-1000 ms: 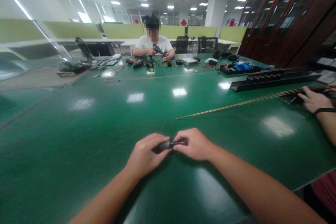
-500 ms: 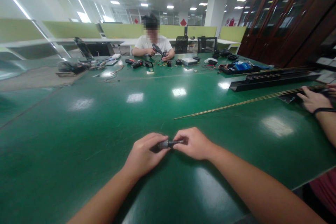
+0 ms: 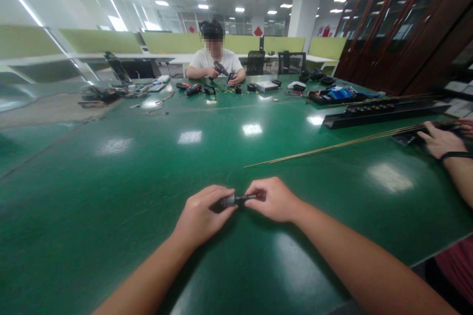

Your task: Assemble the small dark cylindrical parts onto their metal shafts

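Two hands here: left hand [image 3: 201, 216] and right hand [image 3: 277, 200], both pinching one skinny grey-and-black part [image 3: 239, 200] over one green bench [image 3: 155, 157].

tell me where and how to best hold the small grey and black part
Probably pinch the part across its thick grey section, coming from the left, as the left hand does. The part lies crosswise, and its thinner black section runs into the right hand, so the grey section likely offers more surface.
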`<state>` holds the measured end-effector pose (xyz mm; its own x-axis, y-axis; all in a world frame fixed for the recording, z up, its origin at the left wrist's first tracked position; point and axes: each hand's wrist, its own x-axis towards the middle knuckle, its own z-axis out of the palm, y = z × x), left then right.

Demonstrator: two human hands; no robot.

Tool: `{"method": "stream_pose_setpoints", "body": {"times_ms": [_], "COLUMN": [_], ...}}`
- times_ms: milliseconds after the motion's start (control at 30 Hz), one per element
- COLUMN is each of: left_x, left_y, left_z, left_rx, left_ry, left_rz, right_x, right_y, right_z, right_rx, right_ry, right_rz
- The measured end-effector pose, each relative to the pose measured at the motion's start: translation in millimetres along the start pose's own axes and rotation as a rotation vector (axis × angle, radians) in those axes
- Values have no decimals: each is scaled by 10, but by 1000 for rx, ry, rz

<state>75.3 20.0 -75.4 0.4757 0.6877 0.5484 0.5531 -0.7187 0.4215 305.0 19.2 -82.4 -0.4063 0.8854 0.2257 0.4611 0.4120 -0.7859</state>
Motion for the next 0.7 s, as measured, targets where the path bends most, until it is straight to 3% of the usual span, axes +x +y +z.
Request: {"method": "stream_pose_setpoints", "body": {"times_ms": [500, 700], "left_x": [0, 12], "left_y": [-37, -47], "left_z": [-25, -55], "left_rx": [-3, 36], "left_ry": [2, 28], "left_rz": [-49, -122], "right_x": [26, 31], "right_y": [8, 15], "right_z": [-94, -223], "right_rx": [-15, -32], "right_ry": [4, 34], "right_rz": [17, 6]}}
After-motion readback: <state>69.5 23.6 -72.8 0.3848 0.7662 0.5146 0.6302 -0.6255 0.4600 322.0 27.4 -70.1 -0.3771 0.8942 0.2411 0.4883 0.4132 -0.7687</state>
